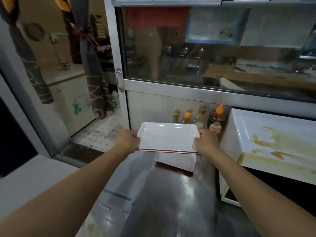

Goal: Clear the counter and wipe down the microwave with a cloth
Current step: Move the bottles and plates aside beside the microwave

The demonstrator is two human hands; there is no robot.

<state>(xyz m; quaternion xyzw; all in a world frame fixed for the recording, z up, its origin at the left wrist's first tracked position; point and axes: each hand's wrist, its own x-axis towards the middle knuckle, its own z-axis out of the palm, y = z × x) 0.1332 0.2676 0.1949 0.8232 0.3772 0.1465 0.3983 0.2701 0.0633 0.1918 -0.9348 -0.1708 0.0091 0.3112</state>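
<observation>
Item: white rectangular tray (pixel 166 136), centre frame, held level above the steel counter (pixel 171 194). Left hand (pixel 128 140) and right hand (pixel 206 142) grip its short ends. Likely rigid, glossy, slippery, breakable; edge grip suits. Second tray (pixel 176 162) beneath.

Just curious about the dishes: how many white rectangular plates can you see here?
2. One white plate is held up by the left hand and right hand; a second plate lies below it on the steel counter. More may be hidden underneath.
</observation>
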